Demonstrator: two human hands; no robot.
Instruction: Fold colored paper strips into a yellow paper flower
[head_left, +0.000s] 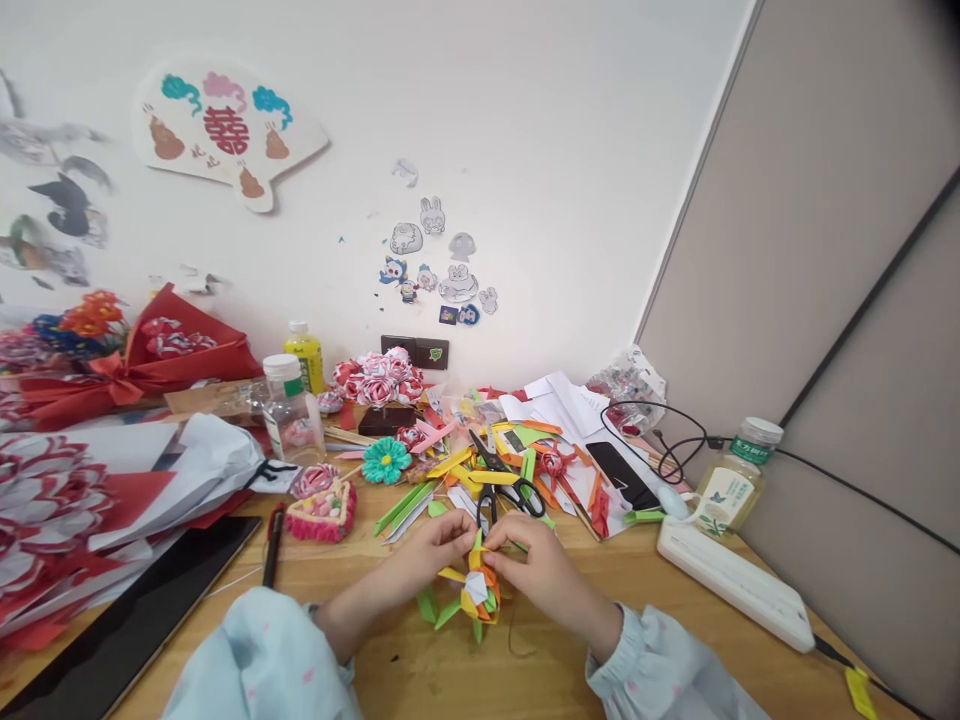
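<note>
A folded-paper flower (475, 590) in orange, yellow and green, with a white centre, is held low over the front of the wooden table. My left hand (429, 550) pinches its upper edge from the left, near a green strip. On the other side my right hand (541, 565) closes thumb and finger on an orange-yellow fold of the same flower. Just beyond my fingers lie black-handled scissors (489, 456), among several coloured paper strips (405, 508). A crocheted turquoise flower (386, 460) is further left.
On the left are a black tablet (150, 620), a pen (274, 545), a pink-edged box (322, 512) and a red-white bouquet (52, 490). To the right are a phone (621, 475), a white power strip (735, 583) and a bottle (739, 480), with cables. Behind stands a wall.
</note>
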